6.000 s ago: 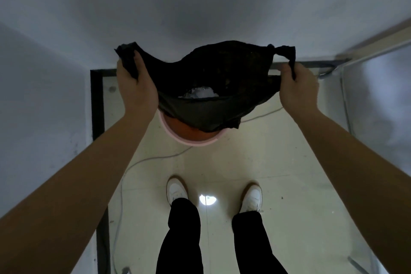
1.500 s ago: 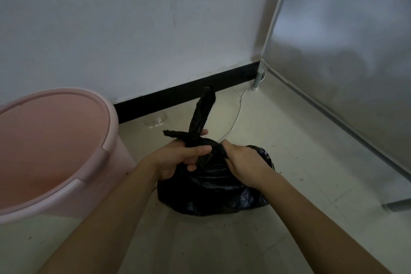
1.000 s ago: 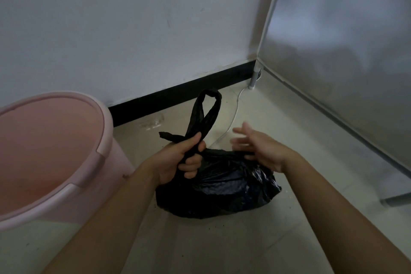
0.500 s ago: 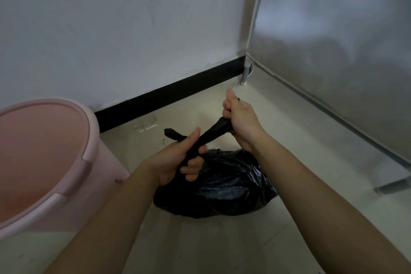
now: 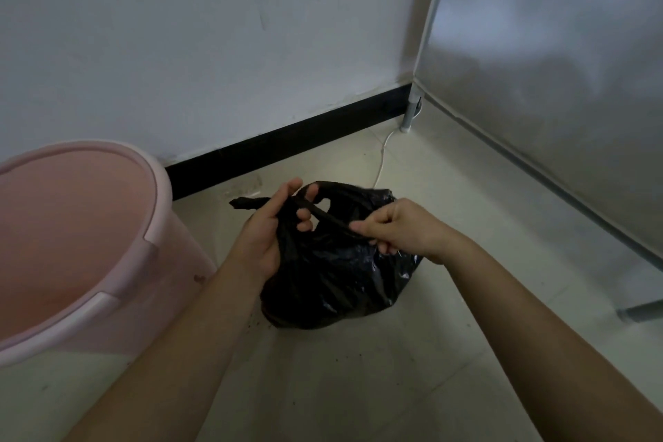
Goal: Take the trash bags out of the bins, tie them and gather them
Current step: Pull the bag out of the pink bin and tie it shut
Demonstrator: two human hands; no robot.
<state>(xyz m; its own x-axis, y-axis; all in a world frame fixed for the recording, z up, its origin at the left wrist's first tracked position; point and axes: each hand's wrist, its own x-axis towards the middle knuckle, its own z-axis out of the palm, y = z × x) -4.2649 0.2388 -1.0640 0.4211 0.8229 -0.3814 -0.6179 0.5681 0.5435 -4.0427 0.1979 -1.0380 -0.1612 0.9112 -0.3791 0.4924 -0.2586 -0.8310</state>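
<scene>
A black trash bag (image 5: 333,280) sits on the pale floor in front of me, full and crumpled. My left hand (image 5: 272,230) grips the bag's neck, with one short handle end sticking out to the left past my thumb. My right hand (image 5: 398,230) pinches the other handle strap and holds it stretched across the top of the bag toward the left hand. The pink bin (image 5: 71,244) stands at the left with no bag in it.
A white wall with a black skirting board (image 5: 287,143) runs behind the bag. A grey metal panel (image 5: 556,100) on thin legs closes the right side. A white cable (image 5: 380,161) lies on the floor behind the bag.
My right hand, which held the strap up and away from the bag, has brought it down and across toward my left hand. The left hand has kept its grip on the neck.
</scene>
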